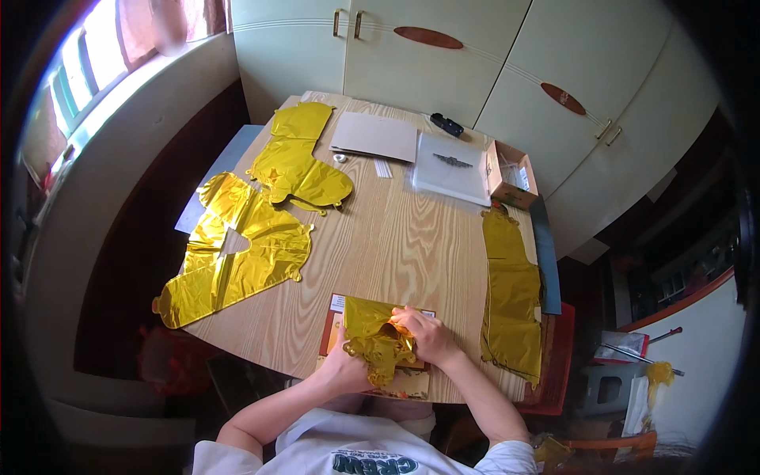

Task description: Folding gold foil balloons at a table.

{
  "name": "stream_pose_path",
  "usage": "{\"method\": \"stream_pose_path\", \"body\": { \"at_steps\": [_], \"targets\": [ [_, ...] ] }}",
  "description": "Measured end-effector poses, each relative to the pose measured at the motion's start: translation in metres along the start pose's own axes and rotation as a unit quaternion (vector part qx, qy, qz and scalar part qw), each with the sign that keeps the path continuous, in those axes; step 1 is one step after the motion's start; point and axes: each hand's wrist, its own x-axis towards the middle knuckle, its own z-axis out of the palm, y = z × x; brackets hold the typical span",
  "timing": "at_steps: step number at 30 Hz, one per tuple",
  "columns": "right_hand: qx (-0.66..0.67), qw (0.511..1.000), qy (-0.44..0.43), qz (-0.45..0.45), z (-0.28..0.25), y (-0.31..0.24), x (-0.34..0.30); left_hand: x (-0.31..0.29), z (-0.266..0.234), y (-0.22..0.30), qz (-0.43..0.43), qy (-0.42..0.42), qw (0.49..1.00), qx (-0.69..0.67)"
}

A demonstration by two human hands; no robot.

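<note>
At the near edge of the table, a crumpled, partly folded gold foil balloon [372,317] lies between my hands. My left hand [346,367] grips its left side, thumb up along the foil and the other fingers partly hidden. On its right side, my right hand [428,336] pinches the foil with bent fingers. Beneath the balloon lies a reddish-brown and cream printed sheet or card [328,332], mostly covered by foil and hands.
Flat gold foil balloons lie at the far left [305,158], near left [245,253] and right edge [511,293]. Toward the back are a grey board [374,136], a white roll [340,158], clear plastic bags [451,180], an open cardboard box [514,195] and a black object [447,124].
</note>
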Motion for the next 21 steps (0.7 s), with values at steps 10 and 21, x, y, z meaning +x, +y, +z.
{"method": "stream_pose_path", "body": {
  "at_steps": [10,21],
  "targets": [
    [-0.023,1.000,0.011,-0.018,0.001,-0.001,-0.001,-0.035,-0.060,-0.031,-0.058,-0.046,0.996,0.056],
    [-0.022,0.999,0.006,-0.042,-0.001,-0.003,0.002,0.039,-0.037,-0.066,-0.031,-0.148,0.987,0.051]
  ]
}}
